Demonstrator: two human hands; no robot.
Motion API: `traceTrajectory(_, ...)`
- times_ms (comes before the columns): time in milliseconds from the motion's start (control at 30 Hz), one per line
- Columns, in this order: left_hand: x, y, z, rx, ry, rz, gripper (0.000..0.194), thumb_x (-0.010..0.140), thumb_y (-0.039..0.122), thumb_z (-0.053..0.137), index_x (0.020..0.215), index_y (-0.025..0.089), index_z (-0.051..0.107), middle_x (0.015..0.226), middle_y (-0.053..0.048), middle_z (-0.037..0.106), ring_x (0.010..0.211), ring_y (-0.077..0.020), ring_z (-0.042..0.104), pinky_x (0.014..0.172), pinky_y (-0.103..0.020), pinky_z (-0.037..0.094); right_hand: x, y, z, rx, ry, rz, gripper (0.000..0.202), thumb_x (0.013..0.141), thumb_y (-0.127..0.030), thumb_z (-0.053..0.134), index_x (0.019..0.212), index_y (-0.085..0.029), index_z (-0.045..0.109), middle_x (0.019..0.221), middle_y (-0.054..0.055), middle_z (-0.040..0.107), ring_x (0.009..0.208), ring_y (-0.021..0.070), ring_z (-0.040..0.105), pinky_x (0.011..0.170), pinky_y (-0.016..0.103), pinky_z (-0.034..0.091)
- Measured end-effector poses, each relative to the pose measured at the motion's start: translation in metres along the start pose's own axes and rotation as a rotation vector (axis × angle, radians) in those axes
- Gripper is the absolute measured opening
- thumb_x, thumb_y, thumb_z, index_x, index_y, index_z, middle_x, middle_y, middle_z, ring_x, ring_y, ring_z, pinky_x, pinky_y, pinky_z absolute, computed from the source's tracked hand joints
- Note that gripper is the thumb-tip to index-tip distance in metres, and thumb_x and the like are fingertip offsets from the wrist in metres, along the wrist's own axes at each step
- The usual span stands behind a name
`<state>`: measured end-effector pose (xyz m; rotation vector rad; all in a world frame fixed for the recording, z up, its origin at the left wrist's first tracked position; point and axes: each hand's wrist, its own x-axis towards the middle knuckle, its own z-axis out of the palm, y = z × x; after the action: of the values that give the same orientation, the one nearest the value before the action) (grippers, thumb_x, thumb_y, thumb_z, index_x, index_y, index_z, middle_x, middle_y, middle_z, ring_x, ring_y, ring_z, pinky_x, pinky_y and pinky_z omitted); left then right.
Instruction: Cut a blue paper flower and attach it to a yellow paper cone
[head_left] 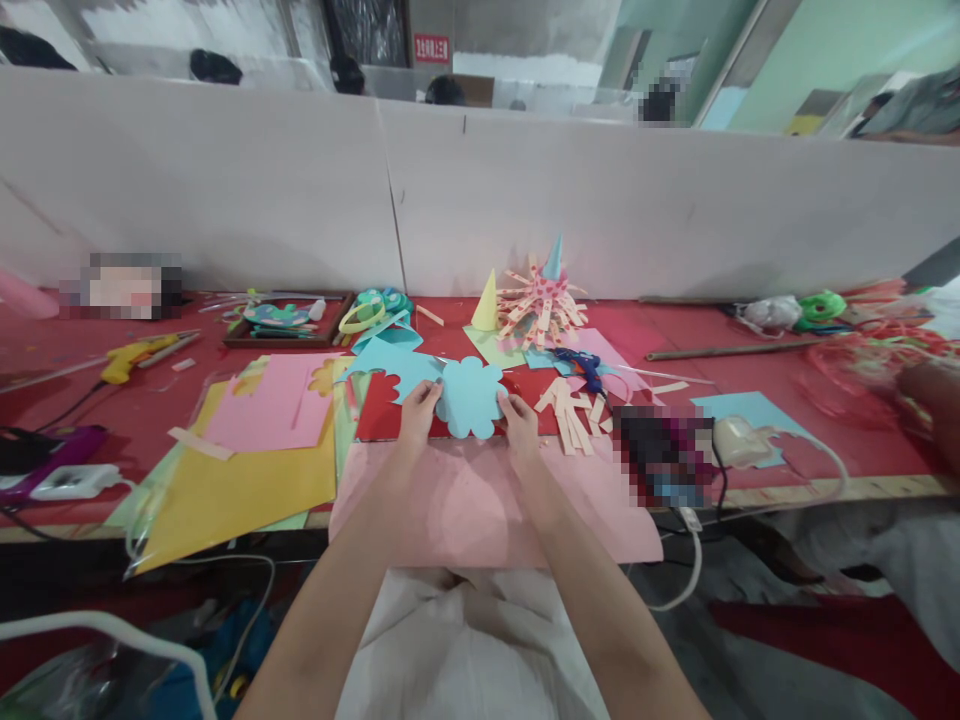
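Note:
Between my two hands is a light blue paper flower (470, 398) with a scalloped edge. My left hand (420, 408) pinches its left edge, and my right hand (517, 412) grips its right edge. Below it a large pink sheet (480, 500) hangs over the table's front edge. Blue paper with scalloped cut-outs (401, 372) lies just behind my left hand. Pale paper strips (570, 415) are scattered to the right of my right hand, near a dark blue glue gun (581, 366).
Yellow sheets (255, 490) and pink paper (274, 400) lie left, near a yellow glue gun (127, 360). Behind stand a yellow paper cone (486, 302) and a spiky paper figure (546, 300). A white plug (739, 440) and cables sit right. A white partition (262, 180) closes the back.

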<state>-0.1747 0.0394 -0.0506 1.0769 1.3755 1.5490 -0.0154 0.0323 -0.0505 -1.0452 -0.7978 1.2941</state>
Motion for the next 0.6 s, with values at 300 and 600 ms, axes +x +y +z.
traceTrajectory(300, 0.0003, 0.0027, -0.0001, -0.019, 0.002, 0.061, 0.043, 0.068, 0.049, 0.064, 0.052, 0.020, 0.037, 0.052, 0.006, 0.029, 0.050, -0.0090, 0.029, 0.049, -0.023, 0.026, -0.0025, -0.0009, 0.0011, -0.105, 0.002, -0.042, 0.041, 0.066, -0.058, 0.059, 0.060, -0.019, 0.051, 0.055, -0.004, 0.043, 0.055, 0.0104, 0.042, 0.053, 0.023, 0.042)
traceTrajectory(600, -0.0015, 0.0047, 0.0025, -0.085, 0.055, 0.026, 0.042, 0.065, 0.053, 0.065, 0.053, 0.019, 0.044, 0.052, 0.006, 0.038, 0.052, -0.0092, 0.038, 0.052, -0.023, 0.032, 0.0019, 0.0036, -0.0006, -0.261, -0.036, -0.148, 0.039, 0.068, -0.049, 0.060, 0.080, -0.013, 0.067, 0.079, 0.005, 0.066, 0.077, 0.0178, 0.057, 0.072, 0.029, 0.046)
